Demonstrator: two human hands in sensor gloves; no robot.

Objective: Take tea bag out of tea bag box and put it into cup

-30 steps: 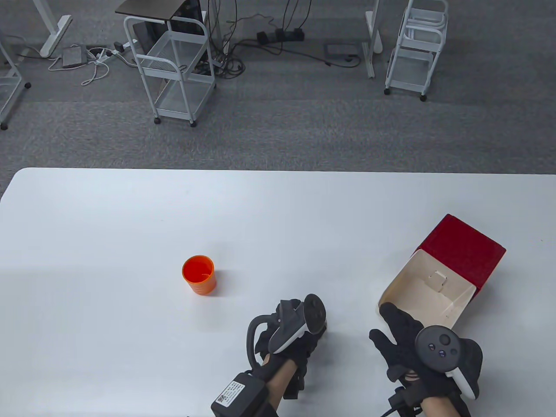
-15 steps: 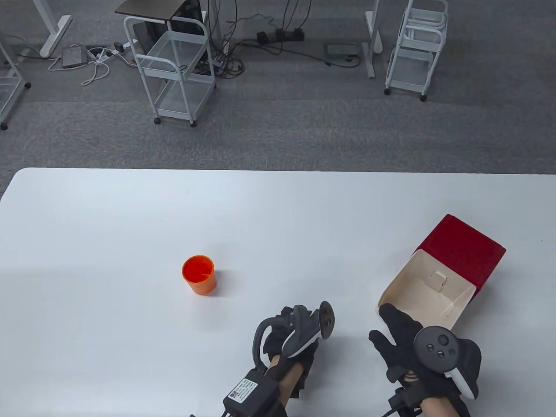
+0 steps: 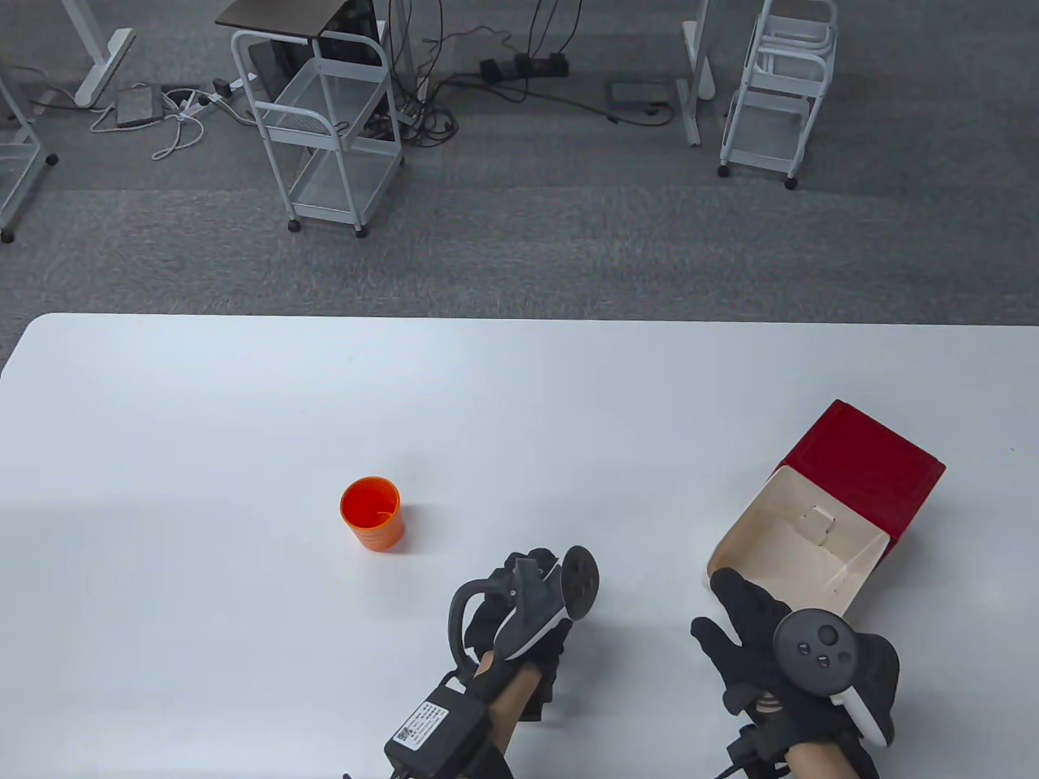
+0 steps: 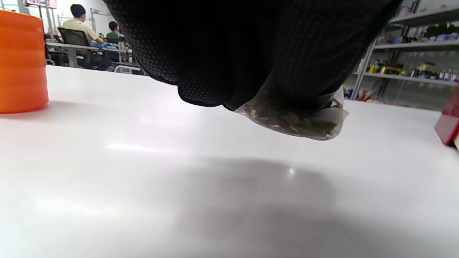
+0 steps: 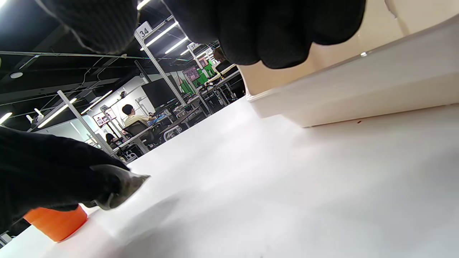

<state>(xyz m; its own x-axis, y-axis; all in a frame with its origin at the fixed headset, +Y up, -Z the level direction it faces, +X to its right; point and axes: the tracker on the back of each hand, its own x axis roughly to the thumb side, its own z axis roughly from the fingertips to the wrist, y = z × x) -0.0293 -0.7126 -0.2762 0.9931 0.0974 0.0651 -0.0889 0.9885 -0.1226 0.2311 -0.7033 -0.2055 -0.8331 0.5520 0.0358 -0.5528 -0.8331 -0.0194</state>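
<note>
An orange cup [image 3: 372,513] stands upright at the table's middle left. A red tea bag box [image 3: 864,471] lies at the right with its cream lid [image 3: 791,548] folded open toward me. My left hand [image 3: 528,572] is right of the cup and a little nearer to me, above the table. In the left wrist view it holds a clear tea bag [image 4: 297,122] of dark leaves, which hangs below the fingers [image 4: 222,64]. The bag also shows in the right wrist view [image 5: 123,184]. My right hand [image 3: 714,604] lies spread, its fingertips [image 5: 283,39] on the lid's near edge.
The white table [image 3: 243,389] stretches wide to the left and back. In the left wrist view the cup [image 4: 21,61] is at the far left and the box's red corner [image 4: 448,122] at the far right. Carts and cables stand on the floor beyond.
My left hand has moved a little to the left, toward the cup, with the tea bag in it. The right hand and the box have not moved.
</note>
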